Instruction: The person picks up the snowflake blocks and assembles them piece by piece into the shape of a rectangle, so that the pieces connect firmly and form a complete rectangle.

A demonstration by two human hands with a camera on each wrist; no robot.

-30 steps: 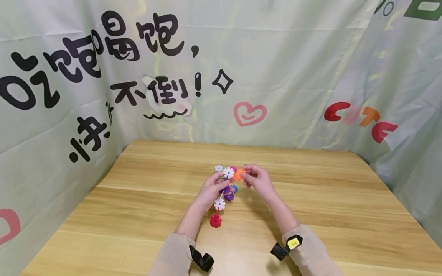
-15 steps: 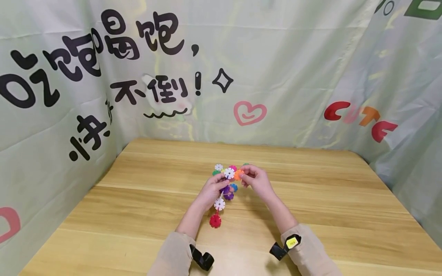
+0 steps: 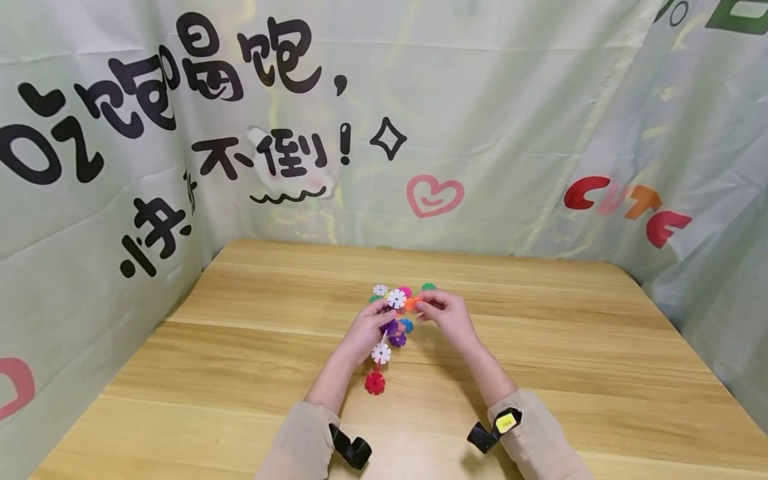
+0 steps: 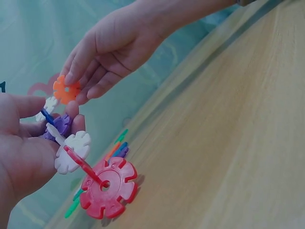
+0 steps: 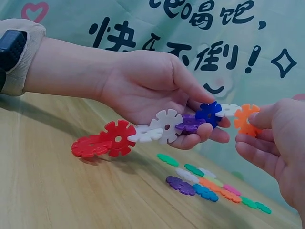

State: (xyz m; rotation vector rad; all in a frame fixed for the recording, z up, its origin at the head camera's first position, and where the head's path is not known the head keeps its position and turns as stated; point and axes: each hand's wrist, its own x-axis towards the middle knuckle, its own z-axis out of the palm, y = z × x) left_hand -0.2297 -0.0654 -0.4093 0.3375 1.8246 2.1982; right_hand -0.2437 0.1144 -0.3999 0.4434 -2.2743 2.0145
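A chain of slotted plastic snowflake discs runs across my left hand (image 3: 364,331), whose fingers and thumb grip it near its far end. In the right wrist view the chain goes from two red discs (image 5: 118,138) through white discs (image 5: 167,126) and a purple disc (image 5: 189,124) to a blue disc (image 5: 208,114) and a white disc (image 5: 228,110). The thumb and fingers of my right hand (image 3: 449,320) pinch an orange disc (image 5: 247,120) right at that last white disc. The red end hangs low over the table in the left wrist view.
Behind the hands, several loose discs lie flat on the wooden table (image 3: 570,347), among them a purple disc (image 5: 180,185), a light blue disc (image 5: 206,192) and a green disc (image 5: 167,160). A printed cloth (image 3: 510,120) hangs round the table's back and sides.
The orange disc in my right hand has turned from nearly face-on to more edge-on and shifted slightly left. A loose green disc behind the right hand shows more fully. The left hand has barely moved.
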